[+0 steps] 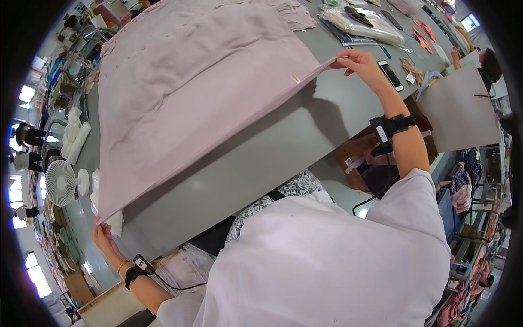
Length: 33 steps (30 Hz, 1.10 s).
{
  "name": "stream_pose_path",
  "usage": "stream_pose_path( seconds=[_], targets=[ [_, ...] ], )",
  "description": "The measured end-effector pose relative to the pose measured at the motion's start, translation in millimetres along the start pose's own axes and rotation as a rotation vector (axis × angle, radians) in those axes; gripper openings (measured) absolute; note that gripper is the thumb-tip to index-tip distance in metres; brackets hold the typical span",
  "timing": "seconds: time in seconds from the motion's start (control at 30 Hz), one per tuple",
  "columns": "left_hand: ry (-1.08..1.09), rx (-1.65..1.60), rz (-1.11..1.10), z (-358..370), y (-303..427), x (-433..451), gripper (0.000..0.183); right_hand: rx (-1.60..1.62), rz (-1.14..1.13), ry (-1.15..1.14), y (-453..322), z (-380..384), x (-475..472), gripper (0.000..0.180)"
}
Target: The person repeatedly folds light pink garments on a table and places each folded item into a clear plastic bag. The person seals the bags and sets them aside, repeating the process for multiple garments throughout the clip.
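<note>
A pale pink cloth is spread across the grey table, its near edge lifted and drawn fairly straight between my two hands. My left hand pinches the corner at the lower left. At the upper right, my right hand grips the other end of that edge between thumb and fingers. A small cream tag shows near the edge, towards my right hand. Soft folds run through the middle of the cloth, and more pink fabric with a ruffled edge lies at the far side.
A smartphone lies right of my right hand. Beyond are clear plastic bags and orange-handled scissors. A white fan and white rolls stand left. A cardboard box is below the table's right edge. Other people are in the background.
</note>
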<state>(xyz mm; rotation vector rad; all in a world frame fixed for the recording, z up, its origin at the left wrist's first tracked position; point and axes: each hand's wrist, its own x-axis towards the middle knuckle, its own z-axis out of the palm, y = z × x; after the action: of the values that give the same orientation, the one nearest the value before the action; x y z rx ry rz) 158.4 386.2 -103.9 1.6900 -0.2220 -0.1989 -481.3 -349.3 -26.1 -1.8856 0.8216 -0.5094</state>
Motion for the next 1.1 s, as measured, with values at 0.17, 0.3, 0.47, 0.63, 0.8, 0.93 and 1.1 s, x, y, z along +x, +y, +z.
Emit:
stream_pose_path(
  seconds=[0.17, 0.3, 0.47, 0.63, 0.8, 0.93, 1.1],
  targets=[
    [0.156, -0.068, -0.199, -12.0, -36.9, -9.0, 0.034, 0.047, 0.138, -0.029, 23.5, 22.1, -9.1, 0.024],
    [0.212, -0.125, -0.21, -25.9, -52.5, -12.6, 0.032, -0.002, 0.102, 0.048, 39.6, 27.0, -16.2, 0.024],
    [0.295, -0.175, -0.232, -35.1, -62.7, -26.2, 0.033, -0.275, -0.078, 0.171, 53.7, 44.5, -67.0, 0.013],
    [0.315, -0.075, -0.272, -19.3, -64.8, -43.9, 0.034, -0.221, -0.097, -0.076, 71.0, 59.0, -104.5, 0.018],
    [0.197, 0.412, -0.193, -13.4, -66.9, -41.9, 0.034, -0.275, -0.121, -0.333, 80.7, 35.5, -95.7, 0.025],
    [0.03, 0.653, -0.043, -22.0, -75.3, -25.0, 0.029, -0.432, 0.086, -0.397, 44.9, 25.8, -71.7, 0.025],
    [0.214, 0.257, -0.231, -29.8, -72.1, -7.1, 0.03, -0.185, -0.208, -0.044, 3.0, 18.2, -49.7, 0.019]
  ],
)
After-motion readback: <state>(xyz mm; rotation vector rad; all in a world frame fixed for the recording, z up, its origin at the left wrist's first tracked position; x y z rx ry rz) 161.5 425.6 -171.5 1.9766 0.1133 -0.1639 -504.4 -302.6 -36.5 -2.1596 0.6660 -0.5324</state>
